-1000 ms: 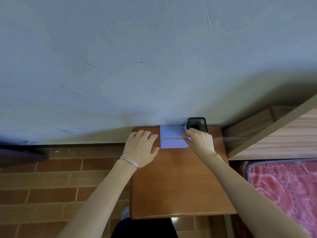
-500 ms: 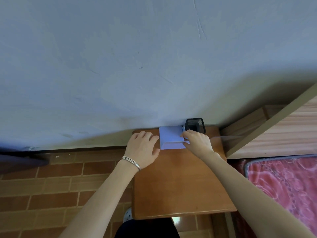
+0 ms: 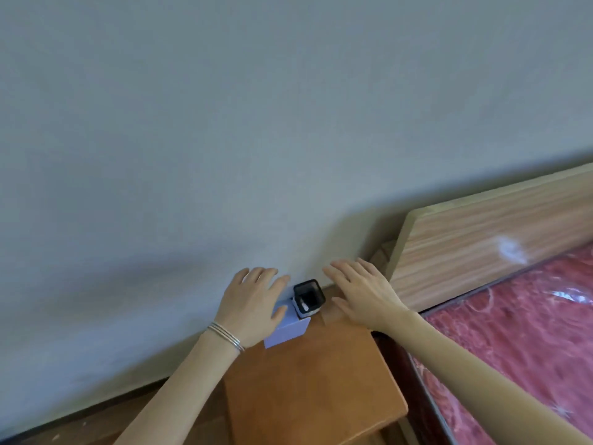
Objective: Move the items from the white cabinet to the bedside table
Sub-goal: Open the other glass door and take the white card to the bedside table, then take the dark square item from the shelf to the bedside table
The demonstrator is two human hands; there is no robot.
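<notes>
A pale lilac box (image 3: 287, 330) stands at the back of the brown wooden bedside table (image 3: 314, 387), against the wall. Right beside it is a small open-topped holder with a black rim (image 3: 308, 297). My left hand (image 3: 253, 305) lies flat over the box's left part, fingers spread, a thin bracelet on the wrist. Hovering just right of the holder, my right hand (image 3: 362, 292) is open and holds nothing. The white cabinet is out of view.
A grey-blue wall (image 3: 224, 139) rises directly behind the table. To the right stand a wooden headboard (image 3: 487, 248) and a bed with a red patterned mattress (image 3: 519, 332). Brick floor (image 3: 96, 422) shows at the lower left.
My right hand has let go of the box and moved to the right of the holder, fingers spread. The left hand slid onto the box. The camera has swung right and tilted.
</notes>
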